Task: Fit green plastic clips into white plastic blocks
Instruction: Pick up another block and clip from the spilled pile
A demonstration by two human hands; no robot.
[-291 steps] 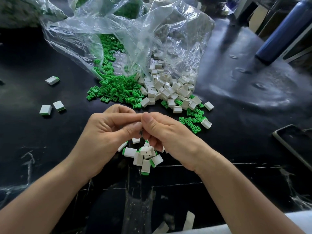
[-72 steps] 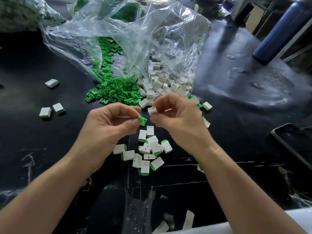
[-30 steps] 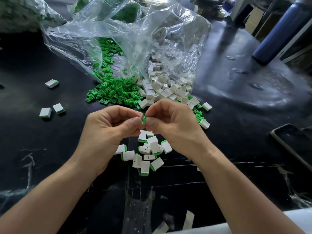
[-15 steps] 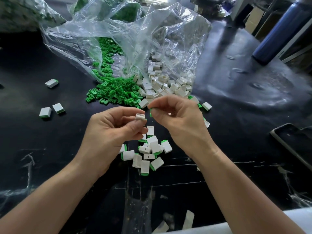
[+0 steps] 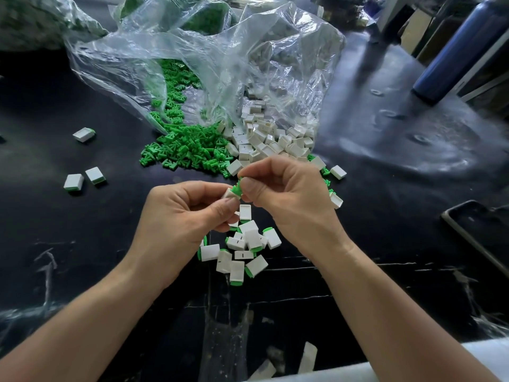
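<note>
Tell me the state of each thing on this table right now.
Left hand: pinching a white block.
Right hand: pinching a green clip at that block's opening, not yet seated.
Plastic bag: open, loose clips and loose blocks spilling out.
Finished blocks: clips fitted, heaped below the hands.
Blue bottle: standing.

a small white block [image 5: 229, 193] sat pinched in the left hand [image 5: 179, 219], and a green clip [image 5: 237, 189], pinched by the right hand [image 5: 286, 197], met its upper end. below them on the counter [image 5: 82, 244] lay a loose pile of fitted blocks [image 5: 242, 252], white with green ends. farther back a heap of green clips [image 5: 187, 150] touched a heap of white blocks [image 5: 264, 142]. three stray fitted blocks [image 5: 73, 181] lay well apart at the left.
</note>
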